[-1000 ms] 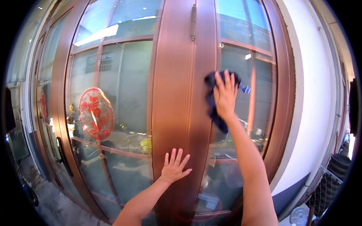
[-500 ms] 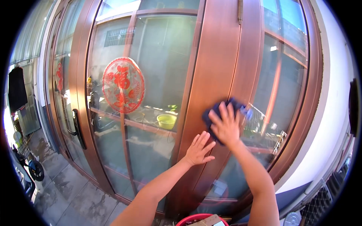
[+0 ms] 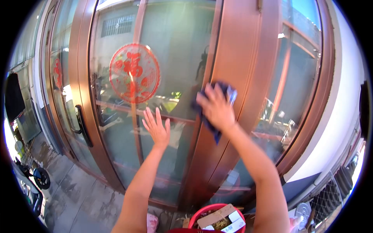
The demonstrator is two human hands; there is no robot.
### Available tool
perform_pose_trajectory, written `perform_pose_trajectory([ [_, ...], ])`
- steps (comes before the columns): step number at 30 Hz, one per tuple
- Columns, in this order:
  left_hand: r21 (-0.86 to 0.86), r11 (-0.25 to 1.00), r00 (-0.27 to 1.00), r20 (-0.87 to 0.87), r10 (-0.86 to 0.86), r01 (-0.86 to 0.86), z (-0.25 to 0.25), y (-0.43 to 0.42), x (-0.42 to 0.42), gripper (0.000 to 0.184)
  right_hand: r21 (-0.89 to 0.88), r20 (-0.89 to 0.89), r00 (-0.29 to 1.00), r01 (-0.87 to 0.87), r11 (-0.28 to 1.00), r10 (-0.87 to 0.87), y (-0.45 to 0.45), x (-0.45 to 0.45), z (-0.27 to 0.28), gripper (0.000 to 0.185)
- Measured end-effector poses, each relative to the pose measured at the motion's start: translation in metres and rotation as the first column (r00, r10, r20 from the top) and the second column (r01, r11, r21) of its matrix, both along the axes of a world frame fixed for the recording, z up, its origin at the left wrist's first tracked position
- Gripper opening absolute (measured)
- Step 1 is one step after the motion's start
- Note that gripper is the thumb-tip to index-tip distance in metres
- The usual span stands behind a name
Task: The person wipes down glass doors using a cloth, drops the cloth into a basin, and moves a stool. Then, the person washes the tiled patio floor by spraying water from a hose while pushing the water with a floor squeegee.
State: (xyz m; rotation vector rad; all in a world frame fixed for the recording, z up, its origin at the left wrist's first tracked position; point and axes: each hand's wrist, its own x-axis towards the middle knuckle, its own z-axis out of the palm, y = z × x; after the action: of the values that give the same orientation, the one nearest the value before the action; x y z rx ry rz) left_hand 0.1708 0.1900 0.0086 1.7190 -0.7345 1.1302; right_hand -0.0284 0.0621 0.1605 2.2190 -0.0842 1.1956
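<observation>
My right hand (image 3: 217, 108) presses a dark blue cloth (image 3: 208, 123) against the brown door frame (image 3: 235, 50), beside the edge of the glass. Its fingers lie over the cloth, slightly blurred by motion, and one corner of the cloth hangs below. My left hand (image 3: 157, 128) is raised at the glass pane (image 3: 175, 46), empty, with fingers apart; whether it touches the pane I cannot tell. Above that hand is a round red sticker (image 3: 135, 73) with Chinese characters on the glass.
A black door handle (image 3: 82, 126) is on the left. Below stands a red tub (image 3: 194, 218) holding cardboard (image 3: 217, 216). A white wall (image 3: 345, 97) borders the door at right. A wheeled vehicle (image 3: 40, 178) stands far left on grey paving (image 3: 87, 206).
My right hand has moved the cloth left and up, from the middle of the brown frame to its edge by the glass. My left hand has shifted left and up from the frame to the pane.
</observation>
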Motion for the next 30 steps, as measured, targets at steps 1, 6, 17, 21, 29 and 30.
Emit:
perform_pose_trajectory([
  [1,0.027,0.998,0.999,-0.008,0.048,-0.048,-0.004,0.005,0.014,0.068,-0.032,0.096,0.991,0.093,0.995,-0.090,0.006,0.012,0.036,0.045],
  [6,0.134,0.991,0.996,0.094,0.010,-0.022,-0.037,0.017,0.071,0.071,-0.232,0.472,0.877,0.222,0.947,-0.090,-0.012,0.074,0.180,0.050],
  [17,0.141,0.981,0.978,0.146,-0.151,0.130,-0.049,0.020,0.090,0.066,-0.120,0.265,0.962,0.102,0.987,-0.068,0.035,0.123,0.018,0.065],
  [21,0.146,0.899,0.897,0.106,-0.429,0.413,-0.071,0.040,0.107,0.064,0.041,-0.209,0.964,0.177,0.983,-0.165,0.049,0.124,-0.143,0.066],
  [29,0.456,0.767,0.890,-0.284,-0.355,0.452,-0.249,0.191,0.076,0.060,-0.038,-0.705,0.701,0.110,0.993,-0.105,0.034,0.064,-0.310,0.057],
  [30,0.486,0.738,0.878,-0.350,-0.326,0.468,-0.286,0.225,0.066,0.059,0.044,-0.623,0.778,0.145,0.988,-0.087,0.034,0.056,-0.288,0.052],
])
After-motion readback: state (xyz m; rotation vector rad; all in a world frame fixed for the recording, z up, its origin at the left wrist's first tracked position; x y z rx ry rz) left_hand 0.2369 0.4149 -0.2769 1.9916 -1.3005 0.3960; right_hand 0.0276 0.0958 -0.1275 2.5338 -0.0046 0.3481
